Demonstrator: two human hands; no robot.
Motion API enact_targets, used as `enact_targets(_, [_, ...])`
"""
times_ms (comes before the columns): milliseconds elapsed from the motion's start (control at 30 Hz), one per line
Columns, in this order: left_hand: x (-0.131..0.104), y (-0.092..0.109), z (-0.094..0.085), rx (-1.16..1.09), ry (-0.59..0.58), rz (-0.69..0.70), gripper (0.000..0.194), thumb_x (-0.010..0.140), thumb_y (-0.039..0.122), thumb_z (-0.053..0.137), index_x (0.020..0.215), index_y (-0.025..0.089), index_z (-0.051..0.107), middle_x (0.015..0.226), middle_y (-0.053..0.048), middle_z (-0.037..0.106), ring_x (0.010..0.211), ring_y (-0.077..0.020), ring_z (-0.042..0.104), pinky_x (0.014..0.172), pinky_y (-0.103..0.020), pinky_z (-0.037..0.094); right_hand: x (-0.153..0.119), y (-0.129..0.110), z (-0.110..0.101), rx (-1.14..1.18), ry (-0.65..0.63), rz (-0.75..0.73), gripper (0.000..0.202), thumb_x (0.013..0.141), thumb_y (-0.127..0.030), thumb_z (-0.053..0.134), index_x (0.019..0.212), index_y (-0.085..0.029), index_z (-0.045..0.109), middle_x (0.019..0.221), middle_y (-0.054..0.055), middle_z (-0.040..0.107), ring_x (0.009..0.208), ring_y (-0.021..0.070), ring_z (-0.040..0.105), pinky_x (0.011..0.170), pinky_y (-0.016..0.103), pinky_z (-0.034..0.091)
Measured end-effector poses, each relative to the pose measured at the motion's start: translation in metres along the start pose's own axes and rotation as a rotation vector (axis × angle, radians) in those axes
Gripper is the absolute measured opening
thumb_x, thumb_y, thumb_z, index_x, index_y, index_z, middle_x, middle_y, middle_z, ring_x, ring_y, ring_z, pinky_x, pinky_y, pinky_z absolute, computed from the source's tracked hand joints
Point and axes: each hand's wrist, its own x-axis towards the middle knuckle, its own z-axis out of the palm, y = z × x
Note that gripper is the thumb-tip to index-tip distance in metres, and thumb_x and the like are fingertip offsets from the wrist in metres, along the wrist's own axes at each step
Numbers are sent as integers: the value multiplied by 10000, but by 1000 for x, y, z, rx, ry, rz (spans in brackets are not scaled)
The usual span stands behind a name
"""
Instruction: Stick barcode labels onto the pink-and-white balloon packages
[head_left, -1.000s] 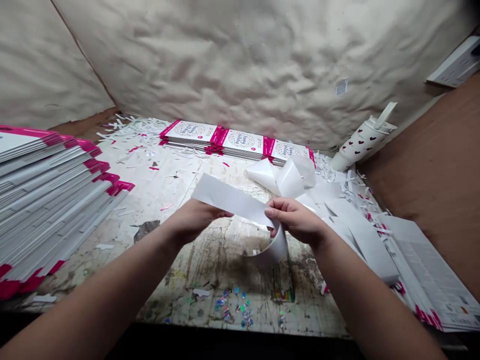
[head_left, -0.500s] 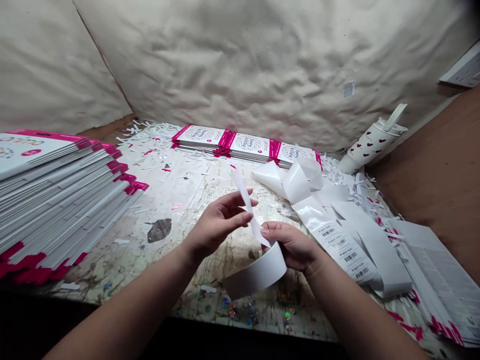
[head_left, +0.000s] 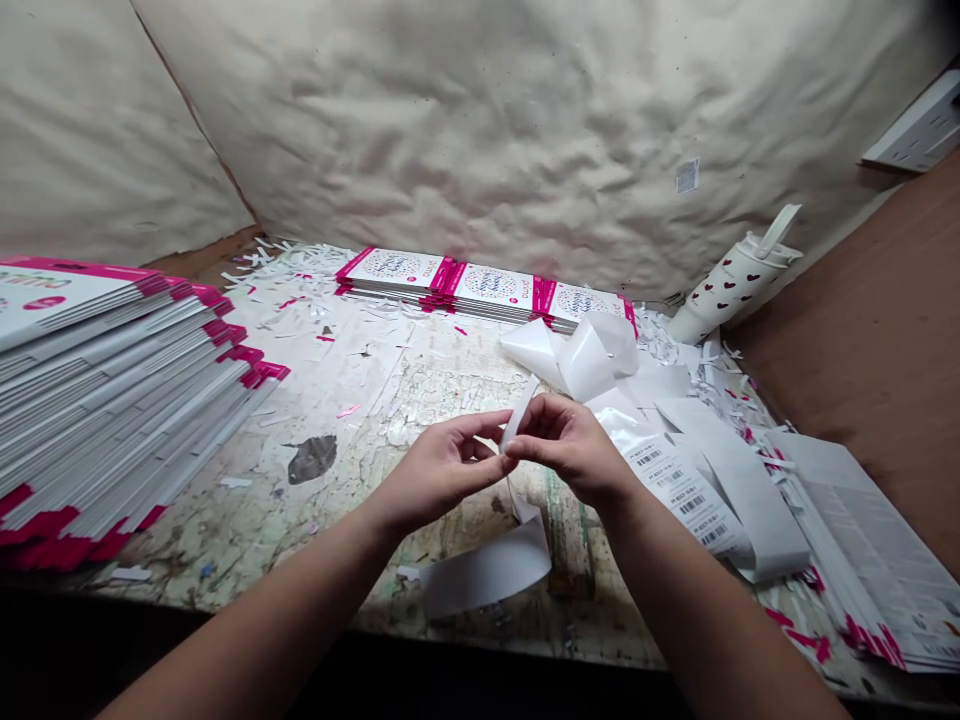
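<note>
A narrow white paper strip (head_left: 487, 568) hangs in a curl below my hands, above the front of the table. My left hand (head_left: 450, 462) pinches the strip between thumb and fingers. Close against it, my right hand (head_left: 564, 442) is closed on the same strip, thumb and fingertips together near its upper end. That end pokes up between the two hands. Just right of my right hand lies a heap of glossy white backing strip (head_left: 592, 355), with a sheet of printed barcode labels (head_left: 679, 490) in it.
Tall stacks of white and pink printed packs (head_left: 127, 370) fill the left side. Flatter stacks of similar packs (head_left: 487, 288) lie along the back. A tumbler with hearts (head_left: 731, 285) leans at the back right. Paper scraps (head_left: 281, 262) litter the worn table (head_left: 330, 520).
My right hand has moved up the strip and now pinches its upper end beside my left hand. The hanging curl has shifted slightly left and lower. The view has shifted a little.
</note>
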Motion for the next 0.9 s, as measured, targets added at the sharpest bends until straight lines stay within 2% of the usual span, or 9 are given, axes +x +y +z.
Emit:
enact_targets(133, [-2, 4, -4, -35, -31, -38, 511, 692, 343, 713, 1167, 181, 618, 810, -54, 668, 765, -193, 598, 656, -287, 466, 0, 1, -3, 32, -9, 12, 260, 570, -257, 814, 670, -168, 590, 657, -15, 638, 636, 132, 610, 650, 297, 494])
enact_targets(400, [0, -4, -6, -138, -34, -53, 408, 712, 236, 662, 1116, 184, 636, 994, -71, 652, 767, -134, 564, 662, -246, 460, 4, 7, -6, -48, 40, 26, 190, 641, -277, 754, 730, -142, 654, 614, -12, 610, 538, 84, 509, 531, 241, 409])
enact_targets(467, [6, -7, -9, -177, 81, -74, 394, 672, 195, 632, 1064, 161, 650, 963, -75, 655, 728, -132, 569, 623, -248, 463, 7, 8, -7, -58, 111, 5, 168, 637, -254, 739, 720, -139, 650, 598, -14, 597, 529, 82, 491, 505, 233, 386])
enact_targets(567, [31, -8, -29, -146, 405, -18, 358, 605, 164, 562, 947, 123, 657, 911, -89, 661, 765, -176, 598, 585, -262, 467, 13, 4, -15, -12, 311, -68, 163, 599, -190, 710, 727, -157, 615, 631, -18, 596, 566, 103, 509, 502, 234, 397])
enact_targets(633, [52, -4, -57, -80, 593, 66, 365, 582, 163, 547, 932, 119, 637, 961, -99, 655, 892, -217, 601, 643, -289, 478, 15, -3, -24, 27, 408, -117, 218, 578, -167, 689, 776, -171, 597, 700, -10, 612, 641, 133, 549, 566, 263, 453])
enact_targets(700, [71, 2, -92, -33, 723, 117, 421, 579, 176, 571, 995, 119, 602, 1100, -119, 613, 1044, -252, 554, 743, -332, 468, 13, -12, -34, 45, 415, -159, 298, 571, -163, 688, 853, -183, 592, 792, 3, 632, 732, 161, 578, 661, 308, 487])
enact_targets(800, [78, 14, -134, 93, 884, 166, 575, 591, 223, 663, 1142, 129, 529, 1324, -120, 462, 1320, -317, 259, 884, -428, 352, 9, -25, -48, -5, 370, -193, 324, 581, -165, 703, 884, -203, 593, 859, 9, 646, 801, 171, 586, 734, 321, 477])
enact_targets(867, [69, 25, -138, 358, 984, 317, 676, 620, 282, 697, 1237, 140, 461, 1424, -76, 334, 1374, -317, -16, 928, -465, 252, 7, -30, -51, -67, 336, -193, 245, 611, -190, 706, 830, -212, 598, 833, 1, 644, 783, 158, 579, 726, 300, 462])
enact_targets(900, [62, 30, -130, 507, 995, 419, 707, 639, 309, 697, 1273, 150, 429, 1445, -53, 298, 1371, -309, -65, 941, -462, 232, 8, -31, -50, -93, 317, -187, 202, 627, -208, 706, 796, -214, 596, 803, -6, 638, 759, 148, 573, 708, 286, 453])
